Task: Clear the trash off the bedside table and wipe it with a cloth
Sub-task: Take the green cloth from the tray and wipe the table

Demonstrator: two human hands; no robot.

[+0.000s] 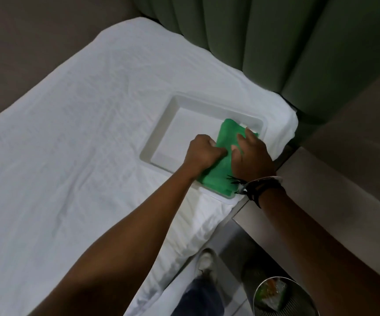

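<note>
**Taking up the cloth from the tray**

I see both hands on the green cloth (221, 160), which lies folded in the right side of a shallow white tray (161, 124) resting on the bed (70, 156), near its corner at about 2 o'clock from frame centre. My left hand (203, 153) has its fingers curled shut, pinching the cloth's left edge. My right hand (251, 156) lies flat on top, fingers spread and relaxed, pressing the cloth down, not gripping it.

The worktop (344, 169) sits at 3 o'clock, just beside the bed, and the part I can see looks bare. A bin (284, 297) at 5 o'clock holds something colourful, trash I would guess, so I judge the clearing is mostly done and fetching the cloth is the step in hand.

To do it well, I would close the right fingers around the far edge so both hands share the fold, then lift straight up so the tray is not dragged across the sheet. Keeping the cloth folded gives a firm pad for wiping. The tray sits close to the bed's edge; a sideways tug could tip it off. Then I would carry it across towards 3 o'clock and lay it flat on the worktop.
</note>
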